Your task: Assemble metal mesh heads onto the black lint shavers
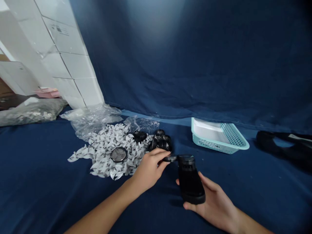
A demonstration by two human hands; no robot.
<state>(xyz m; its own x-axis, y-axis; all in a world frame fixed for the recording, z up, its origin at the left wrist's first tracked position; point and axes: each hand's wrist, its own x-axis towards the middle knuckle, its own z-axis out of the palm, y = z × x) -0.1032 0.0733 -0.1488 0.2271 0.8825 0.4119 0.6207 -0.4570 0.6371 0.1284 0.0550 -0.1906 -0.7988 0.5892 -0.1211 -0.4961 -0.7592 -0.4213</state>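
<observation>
My left hand pinches a small black round cap with a ridged edge between thumb and fingertips. In my right hand lies a black oblong container, tilted, with a round top facing away from me. The cap is held right beside that top; whether they touch I cannot tell. Left of my hands spreads a pile of small white plastic pieces. On it rests a black disc with a three-spoke pattern. Several more black round parts are heaped just behind my left hand.
A light teal basket stands back right, with a black strap-like item further right. Crumpled clear plastic bags lie behind the pile. White boxes are stacked at left, near a filled bag. A dark blue cloth hangs behind.
</observation>
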